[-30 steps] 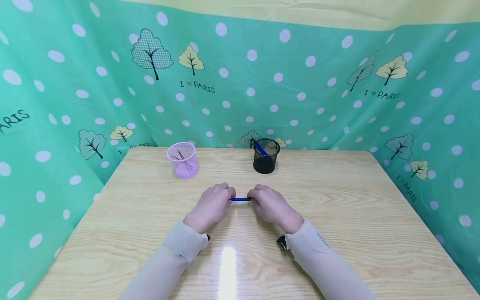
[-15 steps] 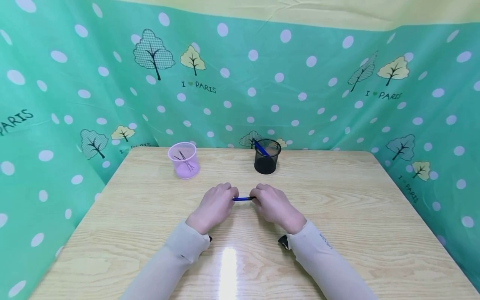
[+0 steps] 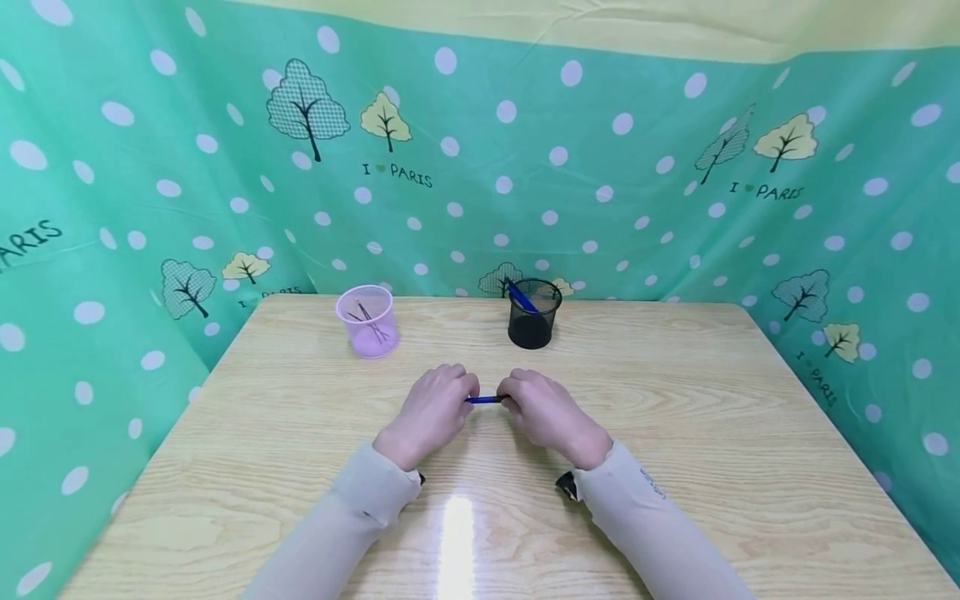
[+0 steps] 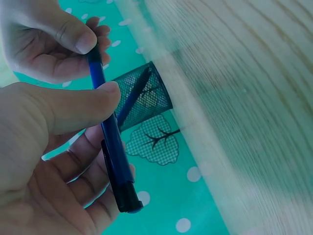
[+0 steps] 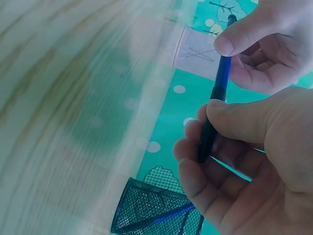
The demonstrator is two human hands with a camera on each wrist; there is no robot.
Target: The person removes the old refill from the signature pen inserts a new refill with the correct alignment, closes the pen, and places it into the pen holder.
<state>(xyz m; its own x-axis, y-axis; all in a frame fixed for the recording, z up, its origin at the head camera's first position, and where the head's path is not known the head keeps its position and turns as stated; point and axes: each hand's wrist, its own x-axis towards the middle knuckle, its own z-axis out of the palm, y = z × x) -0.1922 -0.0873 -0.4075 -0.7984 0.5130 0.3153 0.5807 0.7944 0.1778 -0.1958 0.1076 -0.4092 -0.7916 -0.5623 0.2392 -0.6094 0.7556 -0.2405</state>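
A blue pen (image 3: 486, 400) with black ends is held level between both hands, above the table. My left hand (image 3: 433, 414) pinches its clip half between thumb and fingers; in the left wrist view the black clip (image 4: 108, 164) lies along the barrel below the thumb. At the other end, my right hand (image 3: 551, 417) pinches the black grip section (image 5: 218, 93), thumb on top and fingers beneath. The pointed black end shows past the right thumb in the right wrist view. From the head, the fingers cover both ends of the pen.
Toward the back of the wooden table (image 3: 675, 433) stand a purple mesh cup (image 3: 372, 340) with thin dark sticks and a black mesh cup (image 3: 530, 332) holding another blue pen (image 3: 522, 297). A green dotted curtain (image 3: 480, 167) hangs behind.
Both hands keep their hold on the pen. Only a very slight shift to the right shows in the head view, and the cups shift with it.
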